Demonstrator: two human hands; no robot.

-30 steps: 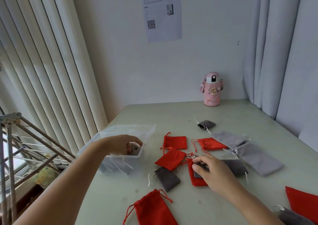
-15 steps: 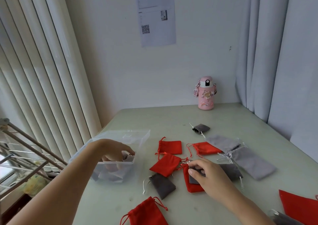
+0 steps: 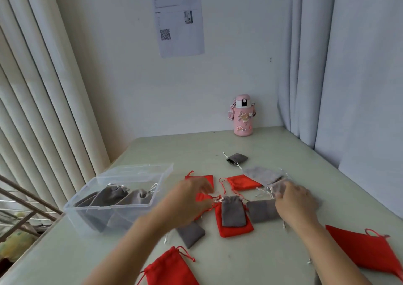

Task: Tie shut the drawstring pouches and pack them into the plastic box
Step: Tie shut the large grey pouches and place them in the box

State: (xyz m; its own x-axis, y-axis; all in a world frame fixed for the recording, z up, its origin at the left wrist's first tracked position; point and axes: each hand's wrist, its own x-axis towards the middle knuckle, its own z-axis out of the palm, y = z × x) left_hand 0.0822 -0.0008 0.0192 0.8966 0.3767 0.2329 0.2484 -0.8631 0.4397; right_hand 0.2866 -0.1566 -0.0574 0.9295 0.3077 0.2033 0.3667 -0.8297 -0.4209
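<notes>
We are looking at a clear rectangular plastic box [image 3: 102, 207] sitting on the pale green table [image 3: 196, 145], at nine o'clock from the scattered pouches. Inside it, several grey velvet drawstring pouches [image 3: 111, 195] are lying side by side with their necks cinched. Our left hand [image 3: 187, 199] is hovering, blurred, over red fabric pouches [image 3: 209, 179] at three o'clock of the box; we cannot tell whether it is grasping anything. Our right hand [image 3: 294, 202] is resting on the neck of a large light grey pouch [image 3: 280, 186], fingers bent onto it, and we cannot tell whether it is gripping. Between the hands, a small dark grey pouch [image 3: 233, 212] is lying on a flat red pouch [image 3: 235, 231]. A pink water bottle [image 3: 243, 115] is standing at twelve o'clock.
</notes>
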